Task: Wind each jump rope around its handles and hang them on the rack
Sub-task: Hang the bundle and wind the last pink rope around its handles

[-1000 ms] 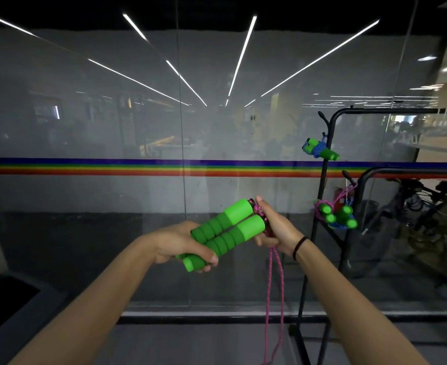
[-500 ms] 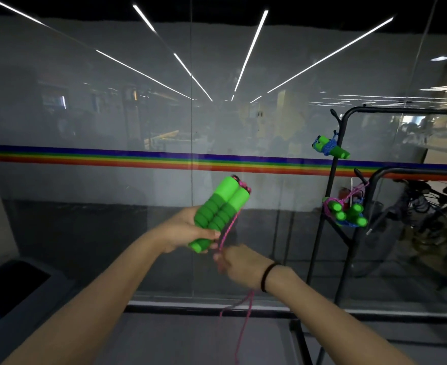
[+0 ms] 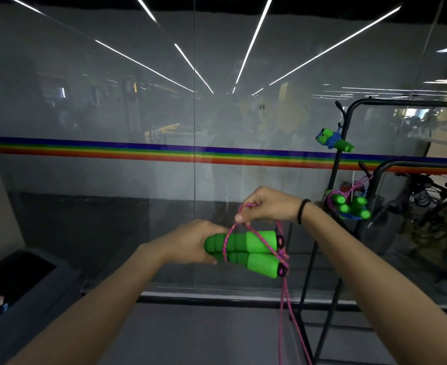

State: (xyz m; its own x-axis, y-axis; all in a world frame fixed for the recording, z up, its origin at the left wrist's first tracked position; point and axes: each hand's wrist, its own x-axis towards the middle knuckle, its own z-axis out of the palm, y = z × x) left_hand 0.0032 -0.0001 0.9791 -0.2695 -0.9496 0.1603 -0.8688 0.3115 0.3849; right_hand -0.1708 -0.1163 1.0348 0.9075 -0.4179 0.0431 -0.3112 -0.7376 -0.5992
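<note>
My left hand grips the left ends of two green foam handles, held side by side and lying nearly level. A pink rope crosses over the handles in a loop and hangs down toward the floor. Just above the handles, my right hand pinches that pink rope, pulling the loop up. To the right stands the black rack. One wound rope with blue cord hangs on an upper hook, and a bundle of green handles with pink and blue cords hangs lower.
A glass wall with a rainbow stripe runs straight ahead. A dark bin sits at the lower left. Bicycles stand behind the glass at the right, beyond the rack.
The handles swung from upright to nearly level in my left hand. My right hand rose from below them to above, carrying the pink rope over the handles.
</note>
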